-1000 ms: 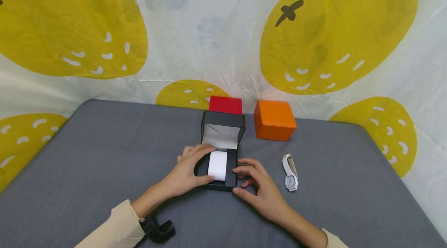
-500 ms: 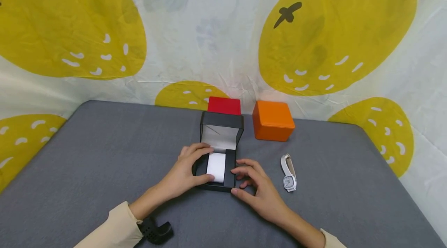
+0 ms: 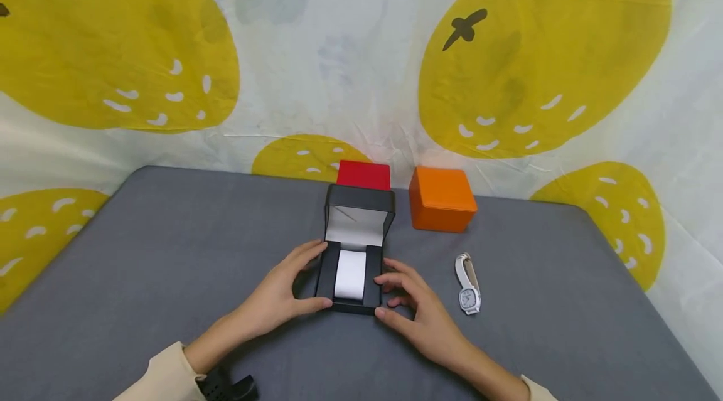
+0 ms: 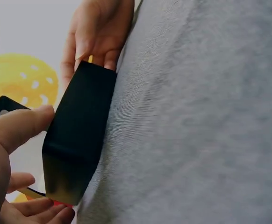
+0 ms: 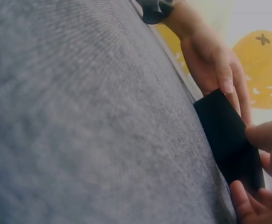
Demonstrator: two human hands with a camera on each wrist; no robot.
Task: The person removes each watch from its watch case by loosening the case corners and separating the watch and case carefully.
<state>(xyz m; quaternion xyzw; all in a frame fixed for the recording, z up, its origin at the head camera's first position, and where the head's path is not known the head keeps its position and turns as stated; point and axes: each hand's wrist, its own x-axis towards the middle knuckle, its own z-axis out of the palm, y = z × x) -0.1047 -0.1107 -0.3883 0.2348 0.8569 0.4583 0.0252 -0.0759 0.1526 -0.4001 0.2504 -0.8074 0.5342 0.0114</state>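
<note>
A black watch box (image 3: pixel 373 285) stands with its lid up in the head view, showing a pale lining and a white cushion (image 3: pixel 350 274) in the middle. My left hand (image 3: pixel 271 300) grips the box's left side, its thumb at the front corner and its fingers farther back. On the opposite side my right hand (image 3: pixel 420 313) holds the box, thumb at the front right corner and fingers bent along the wall. Both wrist views show fingertips against the dark box (image 4: pixel 77 112). To the right lies a wristwatch (image 3: pixel 468 291) with a white strap and a squarish dial.
Behind the lid stands a red box (image 3: pixel 364 174), partly hidden. An orange box (image 3: pixel 443 199) sits to its right near the back edge. Grey cloth covers the table (image 3: pixel 169 244), and a white curtain (image 3: pixel 339 62) with yellow fruit prints hangs behind it.
My left hand has moved left, from over the cushion to the box's left side, uncovering the cushion and left panel. The right hand stays at its side; the watch has not moved.
</note>
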